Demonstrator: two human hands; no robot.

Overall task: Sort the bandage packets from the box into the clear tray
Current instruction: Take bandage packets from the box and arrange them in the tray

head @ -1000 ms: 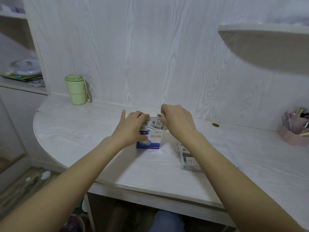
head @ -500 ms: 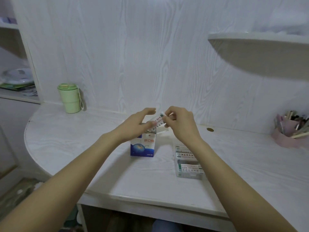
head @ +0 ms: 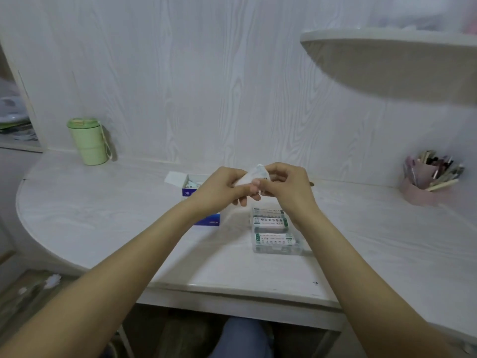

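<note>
Listing from the left edge: side shelf point(head: 18, 147) holding blurred items that cannot be identified; green lidded cup point(head: 87, 142) with a cord, upright at the back left of the tabletop point(head: 103, 228), near the wall

Box point(head: 192, 188), blue and white, flap open toward the left, more packets visible inside; its near side is partly hidden behind the left forearm

Left hand point(head: 219, 189), raised above the tabletop, fingers point(head: 242, 200) curled and pinching the left side of a white bandage packet point(head: 254, 174)

Bandage packet: held in the air between both hands, above the gap between box and tray, touching neither; print too blurred to read

Right hand point(head: 286, 187), raised level with the left, fingers curled, thumb and forefinger pinching the right side of the same packet

Clear tray point(head: 277, 250), on the tabletop just right of the box and below the right wrist, holding green-and-white printed packets laid in rows; far end partly covered by the wrist

Wall shelf point(head: 387, 40), rounded, upper right, contents blurred

Pink holder point(head: 423, 192), far right of the tabletop, filled with pens and similar sticks, well apart from the tray
</note>
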